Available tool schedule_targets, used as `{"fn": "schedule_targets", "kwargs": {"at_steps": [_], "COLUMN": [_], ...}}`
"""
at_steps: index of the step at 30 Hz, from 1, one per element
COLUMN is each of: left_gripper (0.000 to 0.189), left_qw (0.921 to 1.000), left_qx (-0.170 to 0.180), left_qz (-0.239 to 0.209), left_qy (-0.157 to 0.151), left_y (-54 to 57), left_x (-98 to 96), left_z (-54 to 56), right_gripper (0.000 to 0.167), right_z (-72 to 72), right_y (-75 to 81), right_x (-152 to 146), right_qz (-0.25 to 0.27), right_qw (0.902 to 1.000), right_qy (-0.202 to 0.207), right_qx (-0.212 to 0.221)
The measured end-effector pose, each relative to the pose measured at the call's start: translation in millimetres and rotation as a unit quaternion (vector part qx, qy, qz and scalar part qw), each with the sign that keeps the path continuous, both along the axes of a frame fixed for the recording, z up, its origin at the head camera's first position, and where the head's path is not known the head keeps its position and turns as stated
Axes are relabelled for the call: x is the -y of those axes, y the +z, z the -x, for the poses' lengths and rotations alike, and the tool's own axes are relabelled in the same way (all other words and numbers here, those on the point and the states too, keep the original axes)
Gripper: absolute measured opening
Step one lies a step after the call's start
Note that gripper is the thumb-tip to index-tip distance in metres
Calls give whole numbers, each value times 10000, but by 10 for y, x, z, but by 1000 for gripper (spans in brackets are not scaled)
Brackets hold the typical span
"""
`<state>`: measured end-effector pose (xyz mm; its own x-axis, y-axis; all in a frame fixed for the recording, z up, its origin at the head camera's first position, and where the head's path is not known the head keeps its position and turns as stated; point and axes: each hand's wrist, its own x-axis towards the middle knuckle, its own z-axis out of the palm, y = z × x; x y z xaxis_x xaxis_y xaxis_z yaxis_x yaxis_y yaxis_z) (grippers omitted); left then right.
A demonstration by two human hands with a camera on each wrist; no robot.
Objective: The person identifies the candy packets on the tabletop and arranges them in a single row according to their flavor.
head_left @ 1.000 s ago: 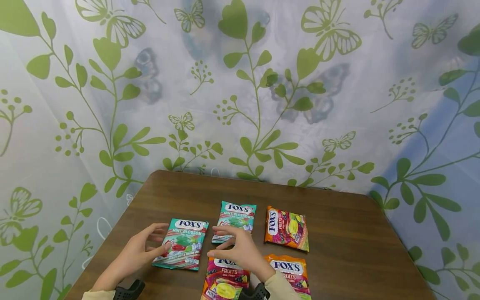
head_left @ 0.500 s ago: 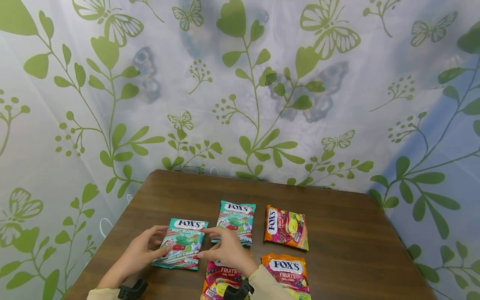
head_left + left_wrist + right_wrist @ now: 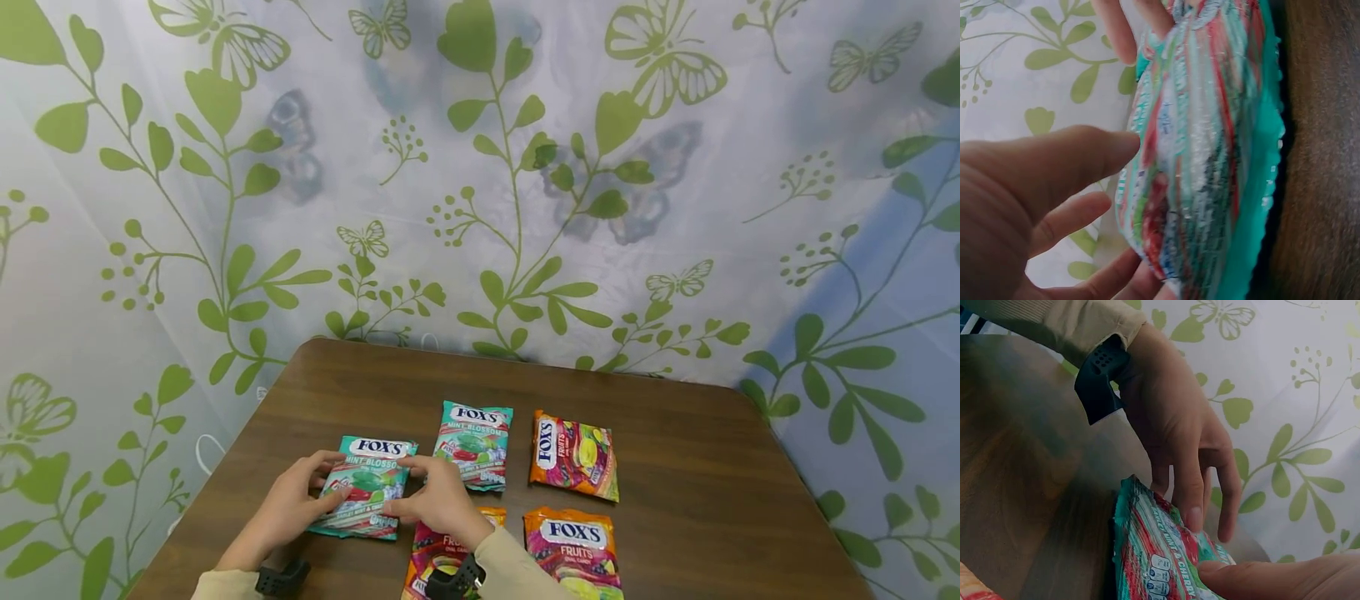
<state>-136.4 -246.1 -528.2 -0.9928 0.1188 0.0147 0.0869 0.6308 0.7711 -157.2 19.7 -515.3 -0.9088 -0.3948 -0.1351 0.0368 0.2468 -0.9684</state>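
Note:
A teal Fox's Mint Blossom candy bag (image 3: 367, 487) lies at the left of the table, between both hands. My left hand (image 3: 288, 504) holds its left side, the thumb on the printed front and the fingers curled at the edge. My right hand (image 3: 442, 500) holds the right side, with thumb and forefinger at that edge. In the left wrist view the bag (image 3: 1200, 150) looks plump, and my left thumb (image 3: 1094, 150) touches its face. The right wrist view shows my right thumb (image 3: 1260, 578) over the bag's front. Parts of the fingers are hidden behind the bag.
A second mint bag (image 3: 476, 442) lies just right of the hands. One fruits candy bag (image 3: 442, 554) is partly under my right wrist; two more, a near one (image 3: 573, 554) and a far one (image 3: 573, 457), lie further right on the brown table (image 3: 697, 500). A patterned curtain (image 3: 480, 167) hangs behind.
My right hand has moved left from above the fruits bag to the mint bag's right edge. The left hand has stayed at the left edge, shifting slightly to the right. The bags look nearly unmoved.

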Motion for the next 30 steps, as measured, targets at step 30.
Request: {"fn": "schedule_targets", "kwargs": {"at_steps": [30], "left_gripper": [48], "left_qw": [9988], "left_qx": [12], "left_qz": [-487], "left_qy": [44], "left_y": [-127], "left_x": [-33], "left_z": [-6], "right_gripper": [71], "right_z": [-14], "right_y": [-138], "right_x": [126], "right_qz": [-612], "right_qw": [9951], "right_qy": [-233], "right_qx": [-738]}}
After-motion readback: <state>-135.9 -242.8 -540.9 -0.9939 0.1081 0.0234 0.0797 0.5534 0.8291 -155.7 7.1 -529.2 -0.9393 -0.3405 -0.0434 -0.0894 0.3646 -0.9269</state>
